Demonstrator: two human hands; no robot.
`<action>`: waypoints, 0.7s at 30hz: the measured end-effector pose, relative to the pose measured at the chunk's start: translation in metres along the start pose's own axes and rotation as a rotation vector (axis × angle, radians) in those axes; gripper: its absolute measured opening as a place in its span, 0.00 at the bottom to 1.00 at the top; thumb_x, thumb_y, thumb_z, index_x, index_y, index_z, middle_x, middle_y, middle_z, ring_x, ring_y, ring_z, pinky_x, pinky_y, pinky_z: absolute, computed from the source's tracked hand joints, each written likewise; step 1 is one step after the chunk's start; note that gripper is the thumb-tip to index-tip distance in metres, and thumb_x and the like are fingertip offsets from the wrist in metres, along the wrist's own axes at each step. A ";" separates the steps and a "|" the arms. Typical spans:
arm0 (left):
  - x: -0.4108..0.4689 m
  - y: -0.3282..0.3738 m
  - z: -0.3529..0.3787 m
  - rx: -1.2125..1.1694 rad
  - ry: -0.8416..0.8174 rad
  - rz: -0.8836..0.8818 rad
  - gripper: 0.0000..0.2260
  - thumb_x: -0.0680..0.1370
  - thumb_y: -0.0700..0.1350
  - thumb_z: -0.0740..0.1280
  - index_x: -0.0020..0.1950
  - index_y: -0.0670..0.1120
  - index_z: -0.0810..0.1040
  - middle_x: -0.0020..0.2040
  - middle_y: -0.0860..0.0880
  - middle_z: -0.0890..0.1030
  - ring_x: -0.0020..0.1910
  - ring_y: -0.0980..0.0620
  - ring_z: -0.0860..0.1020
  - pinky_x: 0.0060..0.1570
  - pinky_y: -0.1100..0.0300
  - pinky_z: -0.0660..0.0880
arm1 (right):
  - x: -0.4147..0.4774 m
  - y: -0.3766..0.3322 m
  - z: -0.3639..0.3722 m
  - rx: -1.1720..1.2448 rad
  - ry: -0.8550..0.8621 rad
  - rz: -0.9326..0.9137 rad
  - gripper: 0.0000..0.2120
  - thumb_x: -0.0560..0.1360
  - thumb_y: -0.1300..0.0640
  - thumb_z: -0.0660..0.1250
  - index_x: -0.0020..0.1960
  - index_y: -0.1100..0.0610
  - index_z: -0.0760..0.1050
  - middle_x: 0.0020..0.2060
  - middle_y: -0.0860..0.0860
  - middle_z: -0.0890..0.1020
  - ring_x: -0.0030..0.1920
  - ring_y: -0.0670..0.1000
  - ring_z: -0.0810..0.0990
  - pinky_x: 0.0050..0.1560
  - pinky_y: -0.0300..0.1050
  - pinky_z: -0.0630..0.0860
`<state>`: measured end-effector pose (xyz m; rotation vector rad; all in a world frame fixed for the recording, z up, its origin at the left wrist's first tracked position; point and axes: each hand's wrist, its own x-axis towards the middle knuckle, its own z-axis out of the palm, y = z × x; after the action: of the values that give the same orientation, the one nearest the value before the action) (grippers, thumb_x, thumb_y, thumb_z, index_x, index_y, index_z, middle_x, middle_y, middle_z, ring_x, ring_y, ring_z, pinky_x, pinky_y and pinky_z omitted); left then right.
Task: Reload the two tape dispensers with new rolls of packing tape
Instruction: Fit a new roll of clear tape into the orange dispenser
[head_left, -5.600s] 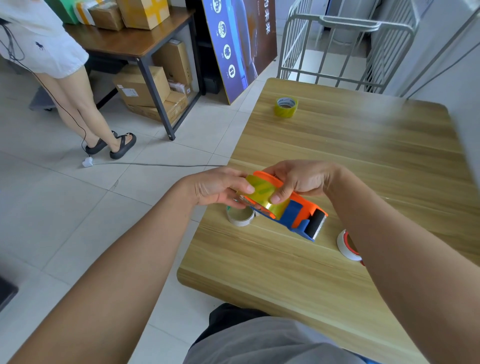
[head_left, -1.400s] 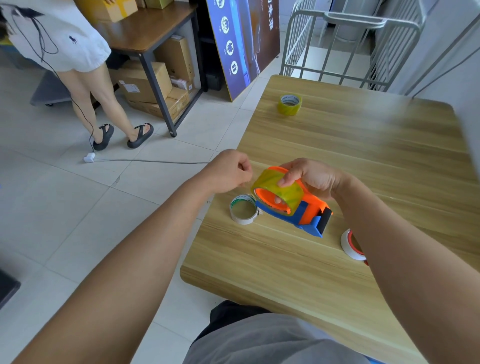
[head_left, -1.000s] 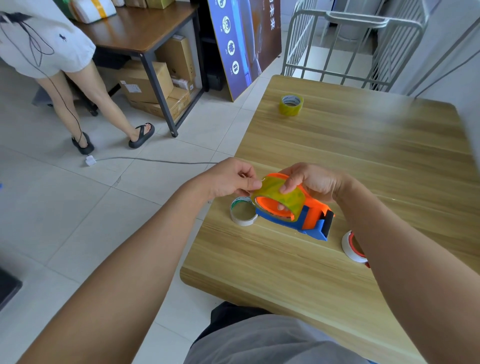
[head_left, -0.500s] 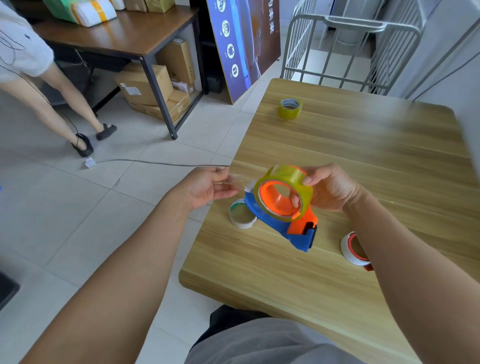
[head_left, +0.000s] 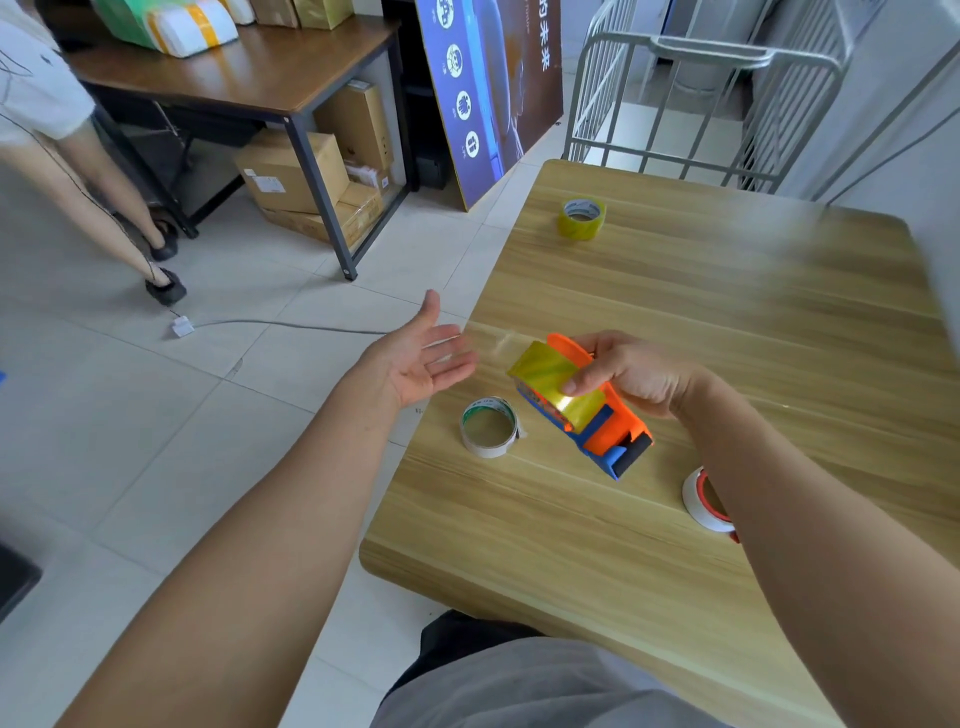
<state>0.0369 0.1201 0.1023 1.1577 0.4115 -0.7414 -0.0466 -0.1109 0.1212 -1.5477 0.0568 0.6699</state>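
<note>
Work over the wooden table, near its front left corner. Keep the right hand like this: fingers curled round the orange and blue tape holder, thumb pressed on the yellow tape roll already sitting on the wheel, both seemingly lifted a little off the table. Bring in the left hand, now open, palm up, holding nothing, just off the table's left edge. Hunt for the loose end of the roll with a fingertip. Could be that faint shine between hand and roll, but cannot tell. Pull the end out slowly, with the sticky side kept away from the fingers. Feed it down past the black roller at the low end of the holder, then over the cutting edge. Mind that edge, likely sharp. Press the thumb on the roll to stop it spinning too fast. Leave the empty cardboard ring lying flat on the table, just left of the holder. After that, turn to the second holder, white and red, near the front and partly hidden under the right arm. Fetch the spare yellow roll for it from the far end of the table, well apart from everything else
</note>
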 end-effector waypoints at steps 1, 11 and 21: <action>-0.001 -0.001 0.001 0.025 0.057 -0.012 0.25 0.72 0.57 0.68 0.57 0.38 0.74 0.53 0.41 0.79 0.49 0.42 0.81 0.40 0.50 0.81 | 0.001 0.000 0.001 -0.014 0.042 0.003 0.17 0.62 0.64 0.69 0.51 0.59 0.78 0.39 0.57 0.82 0.36 0.55 0.81 0.38 0.46 0.78; -0.009 -0.029 0.045 0.464 -0.041 0.018 0.23 0.68 0.54 0.74 0.56 0.40 0.78 0.51 0.42 0.83 0.52 0.45 0.81 0.51 0.51 0.78 | 0.012 -0.007 0.034 -0.609 0.365 -0.030 0.08 0.68 0.59 0.73 0.42 0.52 0.74 0.32 0.47 0.72 0.34 0.49 0.71 0.34 0.40 0.66; -0.002 -0.025 0.037 0.310 -0.173 0.198 0.12 0.71 0.35 0.71 0.53 0.41 0.76 0.46 0.42 0.82 0.42 0.46 0.82 0.46 0.47 0.80 | 0.011 -0.009 0.040 -0.684 0.335 -0.100 0.11 0.72 0.59 0.69 0.35 0.47 0.72 0.30 0.44 0.70 0.31 0.44 0.70 0.29 0.29 0.66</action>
<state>0.0152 0.0813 0.0999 1.3889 0.0349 -0.7405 -0.0489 -0.0695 0.1268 -2.2959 -0.0004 0.3520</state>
